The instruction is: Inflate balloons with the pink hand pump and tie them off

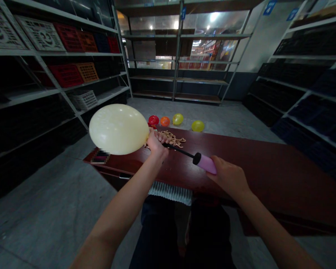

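Note:
A large, pale-yellow inflated balloon (119,129) hangs over the left end of the table. My left hand (157,145) is closed around the balloon's neck, where it meets the front end of a hand balloon pump (206,163). The pump has a pinkish-purple barrel with a black collar, and a long black rod runs from it into my left hand. My right hand (229,175) wraps the rear of the barrel. My left fingers hide the join between balloon and pump. Behind my left hand lies a pile of uninflated beige balloons (172,138).
Red (154,120), orange (165,121) and yellow balloons (177,119) are beyond the dark red table's (240,157) far edge. A phone-like object (100,156) lies at its left corner. Shelving with crates (67,74) stands left; more racks (179,78) stand behind and right.

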`<state>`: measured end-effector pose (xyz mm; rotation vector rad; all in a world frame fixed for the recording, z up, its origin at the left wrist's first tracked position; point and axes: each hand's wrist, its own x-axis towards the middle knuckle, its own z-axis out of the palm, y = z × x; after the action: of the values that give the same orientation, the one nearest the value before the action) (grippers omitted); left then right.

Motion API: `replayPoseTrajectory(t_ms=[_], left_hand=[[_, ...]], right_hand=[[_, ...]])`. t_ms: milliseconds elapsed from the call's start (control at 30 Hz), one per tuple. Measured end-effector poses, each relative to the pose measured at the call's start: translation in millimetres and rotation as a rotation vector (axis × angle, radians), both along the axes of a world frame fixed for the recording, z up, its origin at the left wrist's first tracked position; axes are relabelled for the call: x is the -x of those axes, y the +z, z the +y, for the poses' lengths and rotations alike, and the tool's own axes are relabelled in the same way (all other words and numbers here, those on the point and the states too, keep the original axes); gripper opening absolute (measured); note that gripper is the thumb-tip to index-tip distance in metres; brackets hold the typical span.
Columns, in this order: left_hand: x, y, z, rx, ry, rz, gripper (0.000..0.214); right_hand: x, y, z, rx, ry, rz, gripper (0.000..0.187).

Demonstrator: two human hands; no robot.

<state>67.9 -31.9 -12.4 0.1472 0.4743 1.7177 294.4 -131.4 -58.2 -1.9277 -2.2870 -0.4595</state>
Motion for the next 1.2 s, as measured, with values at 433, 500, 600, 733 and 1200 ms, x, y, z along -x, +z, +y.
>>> replayPoseTrajectory(t_ms=[433,500,600,733,1200], left_hand=[[-23.8,3.5,-10.0,-0.003,-0.114,-0.055,0.048],[-19.7,4.2,-4.1,-0.007,-0.126,-0.044,0.048],[-13.0,4.1,5.3,0.004,-0.126,-0.033,0.047],[0.5,2.1,17.6,0.024,-0.101,-0.039,0.046],[9.7,5.2,20.1,0.001,-0.012,-0.022,0.047]], right_hand=[[54.4,28.7,13.9,-0.03,0.032,0.029,0.024],[51.2,24.5,15.3,-0.048,0.037,0.039,0.023],[43.4,16.3,16.9,-0.078,0.037,0.037,0.022],[24.6,4.6,14.8,-0.093,0.027,-0.019,0.025],[-6.6,13.4,3.6,0.081,-0.121,0.055,0.029]])
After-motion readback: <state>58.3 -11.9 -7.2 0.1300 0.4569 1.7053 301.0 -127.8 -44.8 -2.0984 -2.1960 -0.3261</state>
